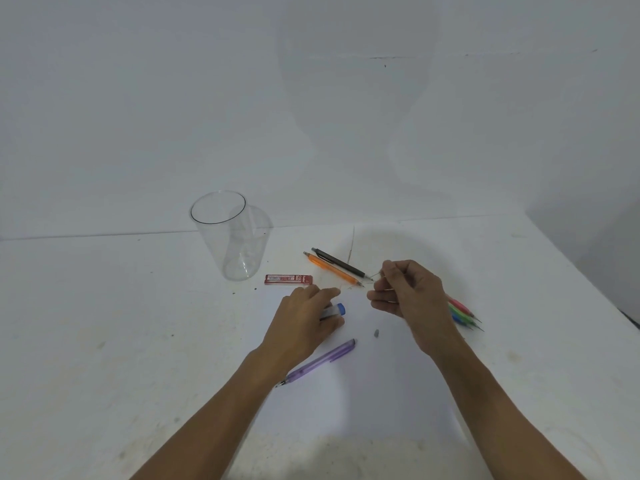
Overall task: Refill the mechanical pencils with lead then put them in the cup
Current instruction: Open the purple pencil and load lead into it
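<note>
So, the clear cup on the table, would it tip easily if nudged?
Probably light: the cup looks thin, clear and empty. It stands upright, tall and narrower at its base, so a push near the rim would likely tip it. Its smooth wall may be slippery.

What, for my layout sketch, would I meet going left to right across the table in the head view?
Cup → red lead case → lead tube → right hand → coloured pencils.
</note>
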The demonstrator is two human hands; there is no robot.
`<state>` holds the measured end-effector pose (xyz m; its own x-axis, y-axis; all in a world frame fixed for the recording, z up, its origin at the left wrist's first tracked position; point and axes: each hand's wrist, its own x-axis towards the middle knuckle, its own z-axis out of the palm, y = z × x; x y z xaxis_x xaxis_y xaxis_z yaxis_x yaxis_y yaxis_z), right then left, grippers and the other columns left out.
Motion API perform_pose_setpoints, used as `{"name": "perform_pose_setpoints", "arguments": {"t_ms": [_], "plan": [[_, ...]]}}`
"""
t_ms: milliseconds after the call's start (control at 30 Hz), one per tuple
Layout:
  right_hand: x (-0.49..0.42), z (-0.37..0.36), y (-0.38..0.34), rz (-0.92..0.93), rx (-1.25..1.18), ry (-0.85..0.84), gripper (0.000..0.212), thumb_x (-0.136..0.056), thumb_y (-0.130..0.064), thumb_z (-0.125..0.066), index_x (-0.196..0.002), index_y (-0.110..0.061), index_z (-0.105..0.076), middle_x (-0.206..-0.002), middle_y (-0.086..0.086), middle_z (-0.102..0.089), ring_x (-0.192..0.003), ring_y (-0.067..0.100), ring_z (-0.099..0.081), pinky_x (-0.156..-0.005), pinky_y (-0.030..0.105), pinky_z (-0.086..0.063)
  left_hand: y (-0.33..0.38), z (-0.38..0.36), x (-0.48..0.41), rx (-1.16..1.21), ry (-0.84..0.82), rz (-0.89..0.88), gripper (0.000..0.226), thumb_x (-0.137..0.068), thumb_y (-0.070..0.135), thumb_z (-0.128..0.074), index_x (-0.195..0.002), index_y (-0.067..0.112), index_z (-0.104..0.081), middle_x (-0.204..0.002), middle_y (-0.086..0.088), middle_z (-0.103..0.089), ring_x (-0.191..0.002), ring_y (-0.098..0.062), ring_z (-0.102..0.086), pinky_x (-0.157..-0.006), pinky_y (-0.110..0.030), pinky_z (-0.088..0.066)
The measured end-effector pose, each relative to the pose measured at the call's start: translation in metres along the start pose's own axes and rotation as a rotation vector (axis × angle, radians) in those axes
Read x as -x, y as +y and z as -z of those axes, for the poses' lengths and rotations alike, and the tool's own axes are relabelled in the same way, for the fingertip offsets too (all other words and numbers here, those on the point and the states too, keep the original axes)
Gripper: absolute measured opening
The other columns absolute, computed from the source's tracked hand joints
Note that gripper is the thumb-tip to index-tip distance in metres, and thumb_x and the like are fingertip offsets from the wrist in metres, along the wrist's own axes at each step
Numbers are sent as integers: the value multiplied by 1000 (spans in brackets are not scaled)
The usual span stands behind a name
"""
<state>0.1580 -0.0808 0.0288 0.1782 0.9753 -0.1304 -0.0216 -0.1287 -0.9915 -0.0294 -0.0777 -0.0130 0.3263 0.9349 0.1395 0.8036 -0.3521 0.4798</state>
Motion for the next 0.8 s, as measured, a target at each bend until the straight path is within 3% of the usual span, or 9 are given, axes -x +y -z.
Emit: {"name": "perform_pose_setpoints", "arguments": {"t_ms": [100, 200, 333, 433, 600, 800], "plan": [[0, 1, 2, -1, 37, -10, 25, -96, -24, -55, -103, -1, -62, -76, 10, -70, -72, 25, -73, -71, 38, -62, -1, -1, 0, 10, 12, -11, 42, -92, 37, -62, -130, 22, -58, -112, 2, -61, -101, -17, -55, -83, -22, -40], [0, 2, 3, 8, 69, -12, 25, -96, -23, -55, -103, -1, -61, -75, 9, -70, -71, 25, -73, -70, 38, -62, -2, 2, -1, 57, -6, 5, 37, -95, 35, -58, -130, 23, -59, -117, 5, -60, -106, -12, -53, -88, -22, -43], [-2, 2, 5, 53, 197, -9, 22, -96, -26, -55, -101, -5, -61, -75, 7, -70, -68, 20, -73, -68, 33, -62, 5, 15, -3, 253, 119, 78, 28, -99, 33, -48, -118, 21, -67, -109, 7, -63, -98, -7, -59, -85, -17, -46], [-3, 1, 6, 106, 300, -22, 16, -95, -29, -56, -93, -14, -60, -75, 5, -70, -67, 18, -72, -68, 34, -62, 17, 25, -4, 374, 102, 91, 31, -97, 40, -51, -107, 20, -72, -100, 8, -66, -92, -4, -60, -81, -18, -48], [0, 0, 4, 166, 379, -34, 17, -94, -30, -56, -91, -14, -59, -74, 5, -70, -67, 17, -72, -69, 32, -62, 21, 22, -5, 367, 40, 88, 29, -89, 51, -57, -97, 28, -73, -97, 15, -65, -93, -4, -59, -85, -27, -51], [2, 0, 4, 202, 376, -48, 20, -92, -32, -57, -92, -12, -59, -72, 3, -70, -67, 16, -72, -68, 31, -62, 26, 22, -5, 341, 50, 94, 16, -88, 38, -65, -94, 26, -73, -95, 12, -64, -92, -7, -59, -85, -29, -52]]}}
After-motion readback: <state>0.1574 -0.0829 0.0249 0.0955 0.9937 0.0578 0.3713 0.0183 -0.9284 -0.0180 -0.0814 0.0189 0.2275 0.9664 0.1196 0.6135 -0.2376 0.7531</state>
